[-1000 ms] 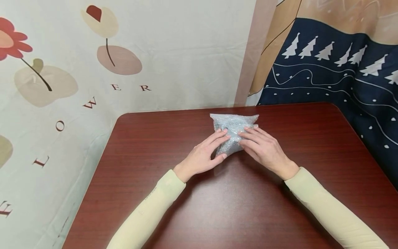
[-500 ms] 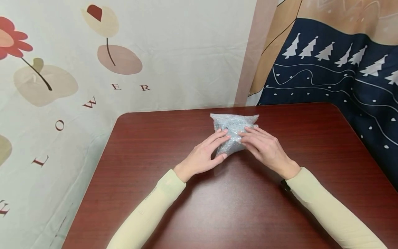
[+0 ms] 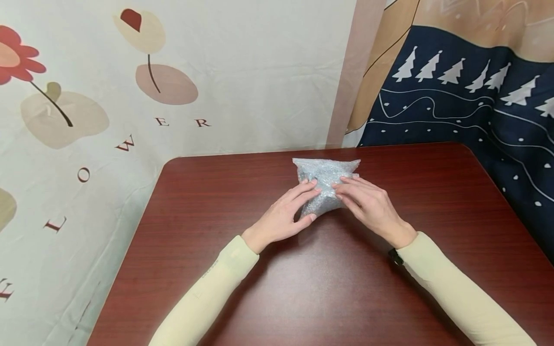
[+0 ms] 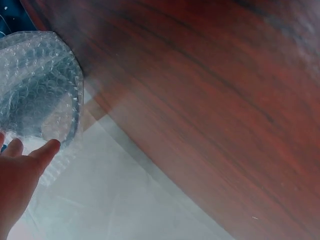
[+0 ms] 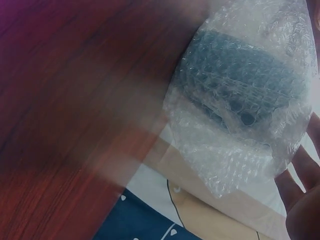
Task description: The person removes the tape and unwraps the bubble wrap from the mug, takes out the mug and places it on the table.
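Note:
A bubble-wrap package (image 3: pixel 325 169) lies on the table toward its far edge, its top corners spread out. Through the clear wrap, a bluish-grey object (image 5: pixel 240 75) shows in the right wrist view, its kind blurred by the bubbles. My left hand (image 3: pixel 285 212) rests its extended fingers on the package's left side, thumb apart near the front edge. On the opposite side, fairly straight fingers of my right hand (image 3: pixel 373 206) touch the wrap. The left wrist view shows fingertips (image 4: pixel 49 150) against the bubble wrap. Neither hand grips around the package.
The reddish-brown wooden table (image 3: pixel 320 288) has rounded far corners. Behind it hangs a pale cloth (image 3: pixel 259 81) with flower prints and letters. A dark blue cloth (image 3: pixel 433 105) with white trees hangs at the right.
My right fingers shift slightly on the wrap, and a dark wristband comes into view below the right cuff. The left hand and the package stay in place.

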Demonstrator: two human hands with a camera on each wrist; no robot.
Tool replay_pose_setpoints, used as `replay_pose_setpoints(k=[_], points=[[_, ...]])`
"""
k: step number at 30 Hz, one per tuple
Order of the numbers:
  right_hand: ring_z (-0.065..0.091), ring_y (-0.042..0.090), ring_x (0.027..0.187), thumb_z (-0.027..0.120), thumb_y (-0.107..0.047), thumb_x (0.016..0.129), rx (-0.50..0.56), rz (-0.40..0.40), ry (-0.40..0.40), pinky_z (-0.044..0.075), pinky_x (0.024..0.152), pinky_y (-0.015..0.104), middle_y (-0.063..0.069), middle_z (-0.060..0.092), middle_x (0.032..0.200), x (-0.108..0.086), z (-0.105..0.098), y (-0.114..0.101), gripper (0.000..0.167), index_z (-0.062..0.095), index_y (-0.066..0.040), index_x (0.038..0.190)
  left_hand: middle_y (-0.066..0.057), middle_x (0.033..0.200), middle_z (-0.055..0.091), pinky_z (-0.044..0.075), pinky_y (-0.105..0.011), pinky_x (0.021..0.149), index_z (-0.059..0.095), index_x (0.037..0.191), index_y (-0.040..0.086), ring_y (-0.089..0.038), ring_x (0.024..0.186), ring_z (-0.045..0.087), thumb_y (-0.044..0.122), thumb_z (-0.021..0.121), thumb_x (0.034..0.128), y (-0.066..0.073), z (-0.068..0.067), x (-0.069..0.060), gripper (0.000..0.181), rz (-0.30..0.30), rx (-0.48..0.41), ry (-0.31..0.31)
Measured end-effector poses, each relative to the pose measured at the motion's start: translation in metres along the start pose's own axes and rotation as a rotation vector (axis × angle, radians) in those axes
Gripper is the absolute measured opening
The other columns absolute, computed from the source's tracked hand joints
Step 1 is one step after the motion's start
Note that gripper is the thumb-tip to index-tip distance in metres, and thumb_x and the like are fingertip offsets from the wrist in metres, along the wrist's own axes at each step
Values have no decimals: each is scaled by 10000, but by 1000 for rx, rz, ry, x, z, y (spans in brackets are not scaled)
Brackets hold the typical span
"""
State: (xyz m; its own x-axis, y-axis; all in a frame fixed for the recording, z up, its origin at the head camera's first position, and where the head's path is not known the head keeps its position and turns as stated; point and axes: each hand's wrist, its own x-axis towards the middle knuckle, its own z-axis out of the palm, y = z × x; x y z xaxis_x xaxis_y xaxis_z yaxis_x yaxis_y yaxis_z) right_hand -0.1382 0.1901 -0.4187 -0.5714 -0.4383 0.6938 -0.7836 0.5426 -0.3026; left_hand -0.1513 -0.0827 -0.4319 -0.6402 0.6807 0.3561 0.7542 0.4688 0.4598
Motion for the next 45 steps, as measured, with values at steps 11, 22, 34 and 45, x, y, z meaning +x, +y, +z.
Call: replay_pose_setpoints(k=[11, 22, 34, 45], points=[[709, 294, 1125, 823, -2, 842, 8, 52, 32, 494, 1049, 500, 75, 773, 1099, 4, 2, -1, 311, 771, -68, 1142, -43, 1598, 448, 251, -631, 1191, 563, 1480, 125, -232, 1563, 235, 337, 629, 1012, 2, -2, 4, 518, 14, 72, 16], [744, 252, 1009, 824, 20, 833, 9, 93, 47, 566, 922, 506, 56, 777, 1057, 7, 1, -3, 320, 754, -94, 1124, -108, 1527, 472, 214, -354, 1245, 581, 1412, 70, -268, 1548, 275, 308, 664, 984, 3, 1, 8, 496, 34, 40, 31], [681, 93, 676, 808, 13, 864, -25, 104, 49, 560, 589, 311, 52, 777, 1000, 9, -2, -2, 305, 718, -77, 1141, -123, 1509, 480, 213, -360, 1246, 592, 1385, 59, -307, 1535, 300, 292, 681, 975, 5, 2, 9, 480, 42, 39, 43], [604, 53, 609, 798, 0, 877, -45, 106, 61, 502, 544, 270, 46, 767, 961, 10, -1, 0, 276, 699, -72, 1124, -112, 1504, 478, 214, -350, 1245, 588, 1394, 71, -311, 1535, 301, 290, 676, 979, 5, 3, 10, 477, 34, 49, 35]])
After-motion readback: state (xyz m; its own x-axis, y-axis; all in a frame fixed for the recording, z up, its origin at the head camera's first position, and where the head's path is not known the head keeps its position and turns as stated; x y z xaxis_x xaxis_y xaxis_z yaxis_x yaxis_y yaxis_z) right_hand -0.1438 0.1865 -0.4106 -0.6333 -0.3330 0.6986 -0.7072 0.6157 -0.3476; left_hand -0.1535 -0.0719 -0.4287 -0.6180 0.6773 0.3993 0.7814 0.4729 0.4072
